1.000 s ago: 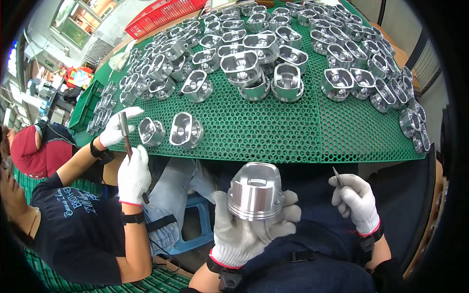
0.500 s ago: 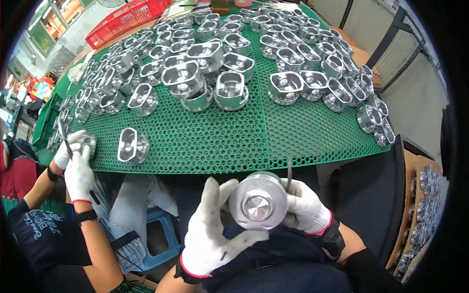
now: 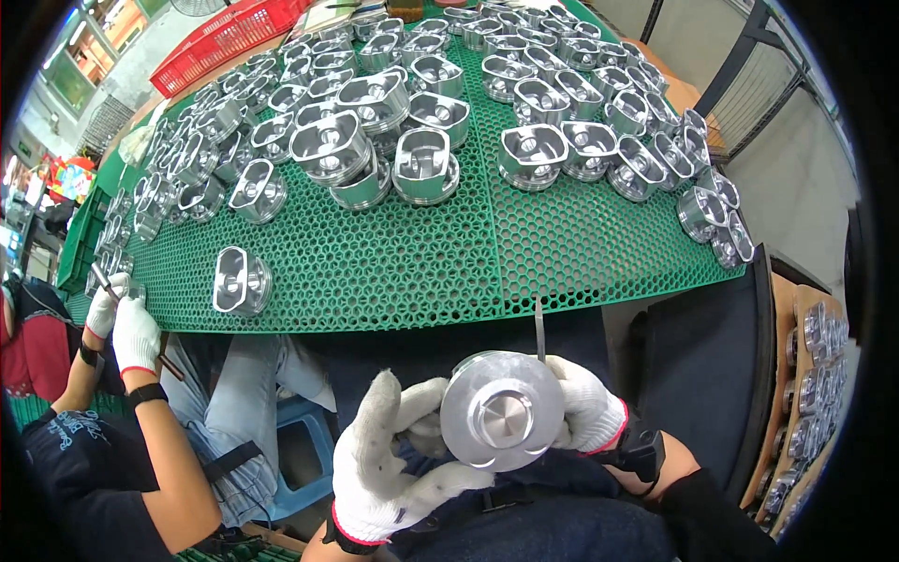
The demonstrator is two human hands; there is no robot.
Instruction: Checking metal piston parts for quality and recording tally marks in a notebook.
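A round silver piston (image 3: pixel 468 417) is held over my lap, its flat crown with a round central recess turned toward me. My left hand (image 3: pixel 379 468), in a white knit glove, cups its left side, with the thumb along the lower rim. On the other side, my gloved right hand (image 3: pixel 590 407) grips the piston's edge. A thin, narrow metal blade-like tool (image 3: pixel 540 328) sticks up from that same hand; its handle is hidden. Nearest on the table, a single piston (image 3: pixel 242 281) stands with its hollow skirt up.
The green perforated mat (image 3: pixel 375 272) bears many pistons, some stacked (image 3: pixel 332 150). At left, a co-worker's gloved hands (image 3: pixel 136 332) hold a dark rod-like tool (image 3: pixel 103 281). A red crate (image 3: pixel 220 42) lies at the far left. Brown trays of pistons (image 3: pixel 787 412) stand at right.
The piston in my hands has turned and tilted slightly, and the thin tool shows longer above it. The co-worker's hands have moved slightly left and down. The view has shifted a little.
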